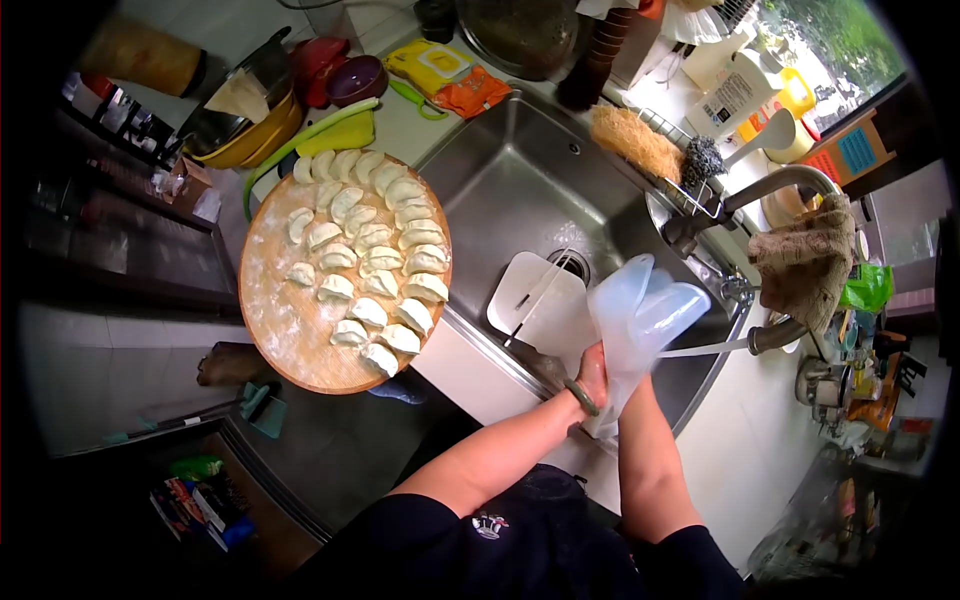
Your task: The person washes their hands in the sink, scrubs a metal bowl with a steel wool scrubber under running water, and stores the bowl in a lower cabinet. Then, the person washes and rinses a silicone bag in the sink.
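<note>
A pale, translucent soft-plastic piece with rounded lobes is held over the near right part of the steel sink. My left hand, below a green bangle, is closed on its left edge. My right hand is hidden by the plastic; only its wrist and forearm show, just to the right. Running water from the curved tap reaches the plastic's right side. Left of it, a white square board or lid lies in the sink beside the drain, with a thin stick across it.
Left of the sink, a round wooden board carries rows of floured dumplings. A loofah-like scrubber and a dark scourer occupy a wire rack behind. Over the tap hangs a brown cloth. Stacked bowls stand back left.
</note>
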`<state>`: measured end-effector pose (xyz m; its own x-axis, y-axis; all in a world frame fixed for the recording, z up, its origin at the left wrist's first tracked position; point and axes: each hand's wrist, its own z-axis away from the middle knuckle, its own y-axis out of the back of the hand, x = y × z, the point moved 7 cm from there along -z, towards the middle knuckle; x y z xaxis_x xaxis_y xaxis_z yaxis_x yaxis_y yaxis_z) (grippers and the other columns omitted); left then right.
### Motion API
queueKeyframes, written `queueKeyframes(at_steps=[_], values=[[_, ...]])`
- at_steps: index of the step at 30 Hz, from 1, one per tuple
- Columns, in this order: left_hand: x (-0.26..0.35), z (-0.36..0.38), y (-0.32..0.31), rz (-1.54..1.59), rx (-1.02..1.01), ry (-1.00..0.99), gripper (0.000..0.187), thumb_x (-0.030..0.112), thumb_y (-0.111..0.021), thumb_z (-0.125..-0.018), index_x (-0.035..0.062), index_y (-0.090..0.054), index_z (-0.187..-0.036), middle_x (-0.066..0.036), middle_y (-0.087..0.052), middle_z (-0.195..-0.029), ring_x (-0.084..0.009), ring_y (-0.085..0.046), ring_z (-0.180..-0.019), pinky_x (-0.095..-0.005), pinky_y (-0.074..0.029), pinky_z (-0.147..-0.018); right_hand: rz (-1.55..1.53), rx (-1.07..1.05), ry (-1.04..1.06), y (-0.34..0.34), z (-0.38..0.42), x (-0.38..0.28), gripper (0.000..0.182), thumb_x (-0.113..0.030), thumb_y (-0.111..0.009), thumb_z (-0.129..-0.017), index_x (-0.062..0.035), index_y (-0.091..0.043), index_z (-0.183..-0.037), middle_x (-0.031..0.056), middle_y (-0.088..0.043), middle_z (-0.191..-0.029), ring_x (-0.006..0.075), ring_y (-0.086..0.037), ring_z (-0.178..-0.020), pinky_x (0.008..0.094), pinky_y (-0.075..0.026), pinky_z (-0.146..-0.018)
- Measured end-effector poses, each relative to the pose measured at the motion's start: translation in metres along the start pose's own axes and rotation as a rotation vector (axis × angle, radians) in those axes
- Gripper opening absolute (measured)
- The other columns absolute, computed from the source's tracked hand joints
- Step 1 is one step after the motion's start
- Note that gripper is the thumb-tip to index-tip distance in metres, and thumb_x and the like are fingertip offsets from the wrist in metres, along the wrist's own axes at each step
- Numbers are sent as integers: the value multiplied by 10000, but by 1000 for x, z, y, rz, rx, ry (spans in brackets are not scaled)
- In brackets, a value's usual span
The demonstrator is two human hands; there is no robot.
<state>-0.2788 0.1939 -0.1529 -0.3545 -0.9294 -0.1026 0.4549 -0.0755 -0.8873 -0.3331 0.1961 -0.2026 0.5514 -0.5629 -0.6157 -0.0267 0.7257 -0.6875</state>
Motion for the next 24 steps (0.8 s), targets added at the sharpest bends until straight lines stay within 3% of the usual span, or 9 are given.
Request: queueKeyframes(at_steps=[6, 9, 10, 12, 16, 20, 22, 23, 24], values=[[32, -22, -15, -82, -46, -82, 344, 311, -389, -840, 68, -522, -1044, -70, -563, -1013, -205, -547, -902, -331, -438, -820, -52, -14, -101, -61, 29, -20, 413, -305, -487, -854, -23, -468, -1155, 125, -573, -1023, 288, -570, -856, 368, -473, -750], [54, -39, -6, -43, -119, -151, 332, 363, -406, -824, 75, -552, -904, -67, -566, -823, -214, -556, -735, -350, -467, -657, -91, -13, -248, -87, 51, -28, 381, -319, -482, -860, -37, -503, -1116, 111, -589, -977, 265, -573, -826, 353, -480, -731], [64, -39, -14, -45, -189, -172, 339, 379, -409, -820, 78, -564, -841, -65, -567, -737, -218, -560, -655, -359, -480, -581, -90, -15, -240, -74, 53, -24, 381, -319, -482, -860, -37, -503, -1116, 111, -589, -977, 265, -573, -826, 353, -480, -731], [70, -42, -18, 13, -282, -123, 335, 371, -419, -818, 69, -563, -807, -57, -565, -703, -204, -558, -612, -348, -477, -540, -7, 359, -338, 1, 65, 2, 345, -329, -505, -852, -58, -540, -1062, 81, -600, -933, 216, -578, -805, 336, -483, -709], [69, -51, -15, 26, -183, -230, 323, 393, -434, -822, 97, -558, -792, -38, -561, -687, -186, -554, -605, -327, -470, -526, 16, 249, -418, 49, 72, 22, 325, -342, -549, -830, -83, -572, -1025, 48, -609, -902, 172, -582, -783, 328, -484, -677], [71, -40, -41, -20, -266, -256, 296, 345, -428, -853, 84, -568, -852, -49, -575, -733, -183, -565, -631, -320, -481, -552, 344, 222, -353, 22, 80, -15, 222, -254, -594, -798, -68, -619, -917, 11, -597, -752, 137, -572, -659, 287, -473, -601], [74, -38, -48, -20, -234, -193, 406, 448, -417, -857, 80, -557, -957, -61, -585, -839, -191, -572, -748, -327, -484, -663, 492, 252, -298, 27, 73, -33, 192, -221, -594, -793, -58, -629, -888, 0, -586, -712, 121, -563, -629, 270, -464, -584], [81, -34, -51, -87, -133, -251, 523, 533, -439, -828, 72, -523, -1061, -73, -571, -961, -196, -550, -881, -345, -455, -779, 713, 279, -172, 39, 64, -48, 173, -193, -577, -795, -51, -636, -874, 2, -586, -704, 109, -557, -622, 255, -452, -575], [83, -33, -48, -89, -134, -246, 523, 533, -439, -828, 72, -523, -1061, -73, -571, -961, -196, -550, -881, -345, -455, -779, 932, 304, -40, 48, 57, -62, 160, -165, -560, -797, -44, -642, -860, 5, -586, -695, 98, -552, -614, 240, -439, -566]])
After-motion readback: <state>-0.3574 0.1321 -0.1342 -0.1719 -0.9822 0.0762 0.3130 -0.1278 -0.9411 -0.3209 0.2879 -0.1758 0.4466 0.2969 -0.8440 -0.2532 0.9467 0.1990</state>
